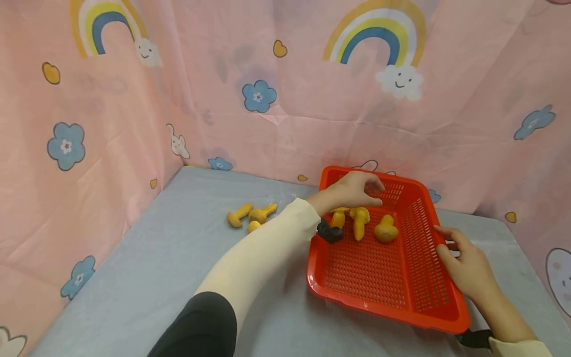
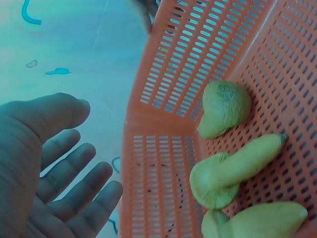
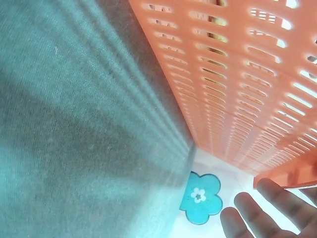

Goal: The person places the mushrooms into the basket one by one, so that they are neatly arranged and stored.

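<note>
One red perforated plastic basket [image 1: 361, 272] stands on the grey-covered table [image 1: 169, 258], with three yellow mushrooms [image 1: 359, 225] lying inside toward its far end, the one nearest the right wall with its rounded cap toward the near rim. Three more mushrooms [image 1: 260, 214] show on the table left of the basket, close together, one partly hidden by the cream sleeve [image 1: 267, 248]. The left hand [image 1: 352, 190] is above the far left part of the basket, fingers apart and loosely bent, holding nothing. The right hand [image 1: 468, 270] touches the basket's right rim; whether it grips that rim cannot be told. Two black wrist straps [image 1: 329, 231] show, one on each arm. Beyond the basket hangs a pink cloth [image 1: 303, 139] bearing two rainbows [image 1: 374, 32].
</note>
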{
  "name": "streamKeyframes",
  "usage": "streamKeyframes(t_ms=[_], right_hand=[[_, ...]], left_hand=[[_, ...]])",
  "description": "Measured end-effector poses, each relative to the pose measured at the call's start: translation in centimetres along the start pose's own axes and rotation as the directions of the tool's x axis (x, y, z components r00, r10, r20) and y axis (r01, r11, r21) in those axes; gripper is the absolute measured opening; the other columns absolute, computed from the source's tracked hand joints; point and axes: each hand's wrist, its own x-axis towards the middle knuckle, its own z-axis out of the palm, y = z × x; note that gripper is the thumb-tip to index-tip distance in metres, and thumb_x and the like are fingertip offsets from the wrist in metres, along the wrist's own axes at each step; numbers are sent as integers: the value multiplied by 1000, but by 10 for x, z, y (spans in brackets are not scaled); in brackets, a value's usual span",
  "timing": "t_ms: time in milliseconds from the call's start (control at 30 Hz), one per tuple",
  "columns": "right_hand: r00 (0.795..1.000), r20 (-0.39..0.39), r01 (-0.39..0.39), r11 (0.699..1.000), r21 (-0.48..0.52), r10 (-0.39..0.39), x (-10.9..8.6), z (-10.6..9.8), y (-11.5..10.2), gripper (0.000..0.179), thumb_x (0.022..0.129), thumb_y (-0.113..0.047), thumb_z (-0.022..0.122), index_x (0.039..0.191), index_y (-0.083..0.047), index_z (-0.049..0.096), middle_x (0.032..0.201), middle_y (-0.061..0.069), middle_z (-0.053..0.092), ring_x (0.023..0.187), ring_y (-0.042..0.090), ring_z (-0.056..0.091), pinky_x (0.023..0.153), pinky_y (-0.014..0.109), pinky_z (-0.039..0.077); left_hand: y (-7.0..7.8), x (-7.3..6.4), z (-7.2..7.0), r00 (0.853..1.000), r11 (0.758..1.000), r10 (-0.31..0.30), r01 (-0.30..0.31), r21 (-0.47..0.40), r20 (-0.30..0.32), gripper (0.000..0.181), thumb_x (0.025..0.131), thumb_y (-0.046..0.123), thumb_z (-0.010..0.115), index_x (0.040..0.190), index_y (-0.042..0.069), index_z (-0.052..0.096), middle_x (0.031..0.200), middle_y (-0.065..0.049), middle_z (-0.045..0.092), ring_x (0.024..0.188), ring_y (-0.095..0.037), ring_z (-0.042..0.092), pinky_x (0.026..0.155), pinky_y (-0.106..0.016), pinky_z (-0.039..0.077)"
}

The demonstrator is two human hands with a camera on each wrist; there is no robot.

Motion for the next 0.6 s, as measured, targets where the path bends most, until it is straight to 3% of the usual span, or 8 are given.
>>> streamKeyframes(t_ms=[300,600], right_hand=[[1000,0,3,1000,-2,-3,0,0,3,43,96,-17,44,135,0,48,117,36,57,93,48,60,53,20,44],[1000,9,1,1000,11,-1,1,1,4,43,96,-17,44,136,1,47,116,37,56,93,50,60,51,20,45]], left_hand=[[-6,-20,-12,1000,1000,-4,4,27,-11,33,88,27,71,119,18,62,117,8,63,111,-11,61,86,-11,46],[-18,-36,-19,994,997,68,-65,37,-84,33,87,25,71,117,14,64,118,1,66,105,-10,62,87,-12,46]])
